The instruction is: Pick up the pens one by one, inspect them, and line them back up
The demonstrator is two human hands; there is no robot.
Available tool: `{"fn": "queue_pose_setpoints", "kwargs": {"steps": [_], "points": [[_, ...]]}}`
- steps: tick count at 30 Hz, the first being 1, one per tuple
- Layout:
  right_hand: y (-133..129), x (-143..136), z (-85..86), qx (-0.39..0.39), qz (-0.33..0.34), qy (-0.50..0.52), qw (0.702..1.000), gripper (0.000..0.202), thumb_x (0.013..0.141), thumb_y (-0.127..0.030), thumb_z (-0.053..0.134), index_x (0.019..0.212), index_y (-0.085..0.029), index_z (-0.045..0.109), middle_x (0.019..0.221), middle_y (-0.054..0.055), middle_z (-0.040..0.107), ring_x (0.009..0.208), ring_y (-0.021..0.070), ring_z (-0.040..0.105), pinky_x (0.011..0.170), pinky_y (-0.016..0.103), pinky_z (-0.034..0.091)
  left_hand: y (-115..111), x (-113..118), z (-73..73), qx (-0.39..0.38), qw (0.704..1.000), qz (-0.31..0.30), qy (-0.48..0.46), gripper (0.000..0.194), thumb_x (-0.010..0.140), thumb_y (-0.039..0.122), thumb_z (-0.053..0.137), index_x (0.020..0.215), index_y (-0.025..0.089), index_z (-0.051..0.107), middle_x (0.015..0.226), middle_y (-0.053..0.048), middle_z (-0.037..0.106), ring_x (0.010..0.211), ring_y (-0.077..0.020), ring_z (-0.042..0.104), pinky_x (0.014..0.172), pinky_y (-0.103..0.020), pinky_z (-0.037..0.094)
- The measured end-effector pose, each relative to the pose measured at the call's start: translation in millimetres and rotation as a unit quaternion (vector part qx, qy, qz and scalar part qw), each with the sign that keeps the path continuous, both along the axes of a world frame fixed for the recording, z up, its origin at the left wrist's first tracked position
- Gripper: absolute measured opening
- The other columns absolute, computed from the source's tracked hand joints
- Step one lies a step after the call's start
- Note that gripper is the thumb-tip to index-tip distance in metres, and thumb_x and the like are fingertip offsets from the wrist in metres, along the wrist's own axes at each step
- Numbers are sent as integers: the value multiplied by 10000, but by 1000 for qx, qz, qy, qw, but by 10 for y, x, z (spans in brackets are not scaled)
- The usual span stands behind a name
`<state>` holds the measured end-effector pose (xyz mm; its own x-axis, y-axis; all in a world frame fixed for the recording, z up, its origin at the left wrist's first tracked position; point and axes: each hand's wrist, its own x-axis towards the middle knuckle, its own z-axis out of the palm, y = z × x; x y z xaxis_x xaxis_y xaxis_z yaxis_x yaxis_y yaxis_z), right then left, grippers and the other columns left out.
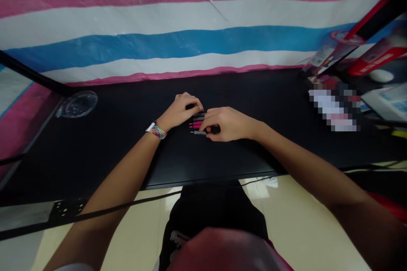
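Observation:
Several pens lie side by side on the black desk, pointing left and right. Nearest me is a grey pen (199,133), with pink pens (196,125) beyond it and dark pens (199,116) farthest away. My right hand (226,123) covers their right ends, its thumb and curled fingers closed at the grey pen. At the far left end of the row, my left hand (182,109) has its thumb and fingers bent together by the dark pens. What those left fingertips hold, if anything, is hidden. A patterned watch strap (157,130) circles my left wrist.
A clear plastic lid or dish (78,104) sits at the desk's (121,123) back left. Back right stand a clear cup (332,48) with a red straw, a red container (377,56), a blurred-out packet (333,108) and a white box (388,102). A striped sheet (178,42) hangs behind.

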<state>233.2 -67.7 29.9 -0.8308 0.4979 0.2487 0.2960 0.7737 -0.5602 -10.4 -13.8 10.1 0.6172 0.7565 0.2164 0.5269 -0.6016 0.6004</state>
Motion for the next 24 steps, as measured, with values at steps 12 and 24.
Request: {"fn": "queue_pose_setpoints", "kwargs": {"steps": [12,24], "points": [[389,196,-148,-175,-141,223,948,234,915,-358,846,1079,-193,866,896,26,738,731,136,634,655,275,517,-104,82,59,78,990,36,-111,330,1018,534,741,860,248,784,892,-27,810,910,-237,721,1049,-469,481],[607,428,-230,-373,-242,344,827,273,827,-414,932,948,-178,865,746,36,725,613,131,597,539,277,498,-36,10,34,64,975,126,-173,162,1017,373,739,939,235,775,1006,-55,826,976,-238,744,982,-422,573]]}}
